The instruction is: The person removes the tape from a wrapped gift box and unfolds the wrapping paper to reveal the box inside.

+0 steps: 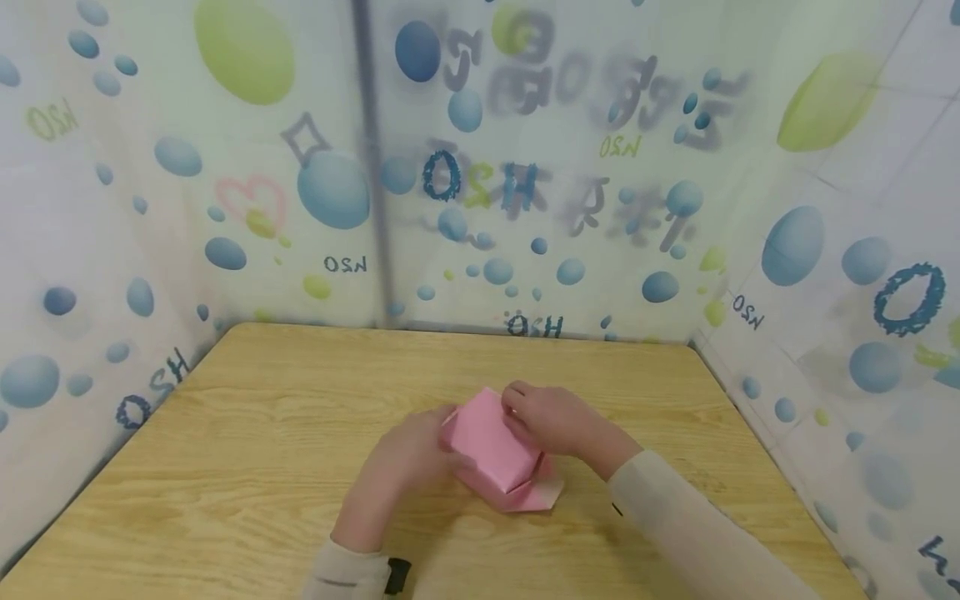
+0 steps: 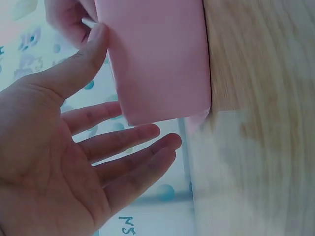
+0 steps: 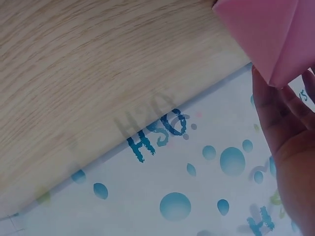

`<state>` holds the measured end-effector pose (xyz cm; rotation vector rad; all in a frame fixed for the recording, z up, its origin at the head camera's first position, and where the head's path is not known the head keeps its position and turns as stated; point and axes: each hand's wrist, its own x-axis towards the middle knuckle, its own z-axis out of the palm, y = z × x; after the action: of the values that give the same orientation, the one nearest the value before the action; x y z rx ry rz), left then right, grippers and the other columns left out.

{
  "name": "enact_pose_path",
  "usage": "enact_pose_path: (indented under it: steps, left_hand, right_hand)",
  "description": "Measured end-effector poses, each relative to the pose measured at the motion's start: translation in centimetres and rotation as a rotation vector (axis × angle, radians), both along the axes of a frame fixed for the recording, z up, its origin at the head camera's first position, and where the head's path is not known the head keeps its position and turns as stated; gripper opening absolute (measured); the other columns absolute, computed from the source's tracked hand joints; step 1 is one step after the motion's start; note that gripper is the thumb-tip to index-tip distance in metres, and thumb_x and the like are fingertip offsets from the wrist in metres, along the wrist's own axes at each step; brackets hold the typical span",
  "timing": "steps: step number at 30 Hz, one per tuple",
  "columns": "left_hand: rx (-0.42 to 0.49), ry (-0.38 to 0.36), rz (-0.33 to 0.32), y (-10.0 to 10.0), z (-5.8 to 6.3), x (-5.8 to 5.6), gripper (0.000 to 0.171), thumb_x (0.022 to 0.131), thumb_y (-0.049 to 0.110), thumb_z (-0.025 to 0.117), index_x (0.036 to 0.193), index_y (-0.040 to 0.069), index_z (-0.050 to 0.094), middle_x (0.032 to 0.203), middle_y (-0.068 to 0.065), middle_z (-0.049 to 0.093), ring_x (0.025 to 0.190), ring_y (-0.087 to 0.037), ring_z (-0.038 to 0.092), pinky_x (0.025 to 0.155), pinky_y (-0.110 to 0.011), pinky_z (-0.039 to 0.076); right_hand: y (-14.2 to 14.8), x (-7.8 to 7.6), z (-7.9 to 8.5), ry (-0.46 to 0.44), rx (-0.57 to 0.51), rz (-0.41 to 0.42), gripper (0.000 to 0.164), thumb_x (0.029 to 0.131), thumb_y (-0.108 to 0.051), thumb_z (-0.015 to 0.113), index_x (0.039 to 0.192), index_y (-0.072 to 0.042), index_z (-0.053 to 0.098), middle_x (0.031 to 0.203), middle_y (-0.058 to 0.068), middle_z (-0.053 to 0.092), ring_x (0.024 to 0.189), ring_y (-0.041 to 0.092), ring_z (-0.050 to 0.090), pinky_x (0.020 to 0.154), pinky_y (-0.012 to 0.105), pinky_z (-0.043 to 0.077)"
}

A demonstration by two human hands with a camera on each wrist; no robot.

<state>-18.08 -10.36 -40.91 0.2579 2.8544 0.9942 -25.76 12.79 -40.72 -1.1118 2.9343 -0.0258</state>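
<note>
A box [image 1: 491,446] covered in pink paper sits tilted on the table, a paper flap [image 1: 536,492] with a pale inner side spreading out at its near right. My left hand [image 1: 416,450] is at the box's left side. In the left wrist view its thumb [image 2: 93,44] presses the box's edge, and the other fingers [image 2: 123,142] are spread and nearly straight. My right hand [image 1: 551,417] bends over the upper right edge, its curled fingers pinching the pink paper there. Seen from the right wrist, fingers [image 3: 268,105] meet a folded paper corner [image 3: 270,54].
The wooden table [image 1: 285,400] extends around the box. Behind it hangs a pale curtain [image 1: 465,250] printed with blue and green dots and letters, and similar sheets [image 1: 847,275] rise along both sides.
</note>
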Motion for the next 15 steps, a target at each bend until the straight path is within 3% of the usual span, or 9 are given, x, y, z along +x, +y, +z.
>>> enact_pose_path:
  steps: [4, 9, 13, 15]
  left_hand:
    - [0.026, 0.022, 0.006, -0.6, 0.0, -0.1, 0.071, 0.087, 0.025, 0.087, 0.150, 0.005, 0.059, 0.143, -0.015, 0.069, 0.132, -0.035, 0.067, 0.113, -0.057, 0.052]
    - [0.003, 0.034, 0.019, -1.1, -0.1, 0.0, 0.063, 0.095, 0.020, 0.079, 0.151, 0.001, 0.056, 0.142, -0.021, 0.068, 0.132, -0.039, 0.066, 0.112, -0.057, 0.053]
    - [-0.004, -0.007, 0.048, -1.3, -0.2, -0.1, 0.058, 0.103, 0.017, 0.068, 0.154, -0.002, 0.051, 0.121, -0.020, 0.075, 0.103, -0.029, 0.073, 0.088, -0.048, 0.061]
    - [0.031, -0.024, 0.054, -1.3, -0.3, -0.1, 0.055, 0.105, 0.015, 0.062, 0.155, -0.004, 0.048, 0.109, -0.019, 0.076, 0.088, -0.023, 0.070, 0.075, -0.041, 0.059]
  right_hand:
    - [-0.1, 0.4, 0.3, 0.016, -0.005, 0.017, 0.020, 0.110, -0.032, 0.059, 0.120, -0.016, 0.065, 0.115, -0.002, 0.067, 0.080, 0.009, 0.061, 0.074, 0.024, 0.058]
    - [-0.1, 0.9, 0.4, 0.050, -0.051, 0.095, 0.025, 0.111, -0.027, 0.057, 0.130, -0.014, 0.067, 0.144, 0.008, 0.064, 0.093, 0.020, 0.074, 0.088, 0.037, 0.065]
    - [-0.2, 1.5, 0.5, -0.032, -0.057, 0.087, 0.032, 0.111, -0.027, 0.057, 0.139, -0.016, 0.067, 0.155, 0.012, 0.060, 0.121, 0.030, 0.074, 0.105, 0.044, 0.060]
    - [-0.4, 2.0, 0.6, -0.089, -0.065, 0.073, 0.034, 0.110, -0.025, 0.059, 0.141, -0.014, 0.068, 0.156, 0.014, 0.060, 0.133, 0.031, 0.068, 0.112, 0.046, 0.056]
